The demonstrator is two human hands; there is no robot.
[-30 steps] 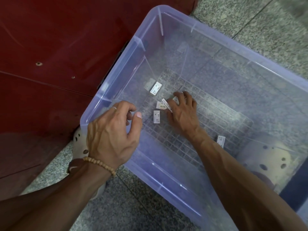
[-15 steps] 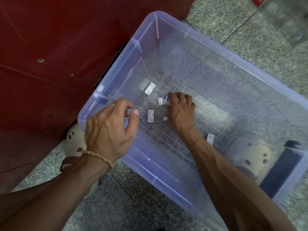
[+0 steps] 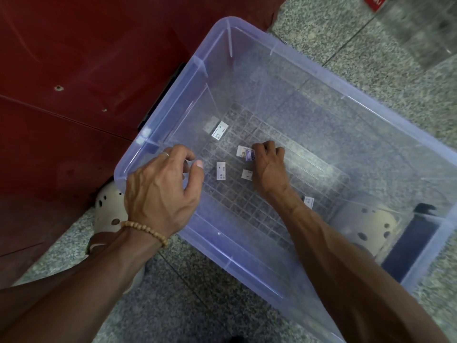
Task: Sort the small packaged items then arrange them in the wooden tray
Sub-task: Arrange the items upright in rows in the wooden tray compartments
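several flat white packets (image 3: pixel 220 170) are scattered on the ribbed floor of a clear plastic bin (image 3: pixel 153 144). a small stack (image 3: pixel 248 153) is pinched by the right hand (image 3: pixel 270 167). the left hand (image 3: pixel 160 191) is held loosely curled, grasping nothing, at the rim.

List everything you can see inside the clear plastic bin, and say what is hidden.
Inside the clear plastic bin, small white packets lie loose: one far left, one near the left hand, one by the right wrist, one beside the forearm. The right hand grips more; its fingers hide how many.
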